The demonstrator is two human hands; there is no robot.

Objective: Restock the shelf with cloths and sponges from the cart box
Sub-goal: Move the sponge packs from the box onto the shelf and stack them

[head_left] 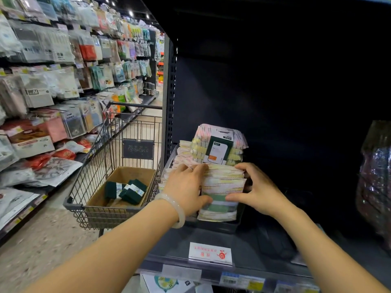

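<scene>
Left hand [186,185] and right hand [257,190] both curl around a stack of cloth packs [221,193], fingers on top, thumbs pinching the front, stack standing at the front of a shelf [249,248] tray. More cloth packs [220,148] behind it. Cart box [122,187] at left holds green sponges [127,190], well apart from both hands.

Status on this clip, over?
Both hands, left and right, grip cloth pack on shelf. Green sponges remain in cart box. No obstruction.

Two hands [186,187], three green sponge packs [127,190], one cart [101,166].
</scene>
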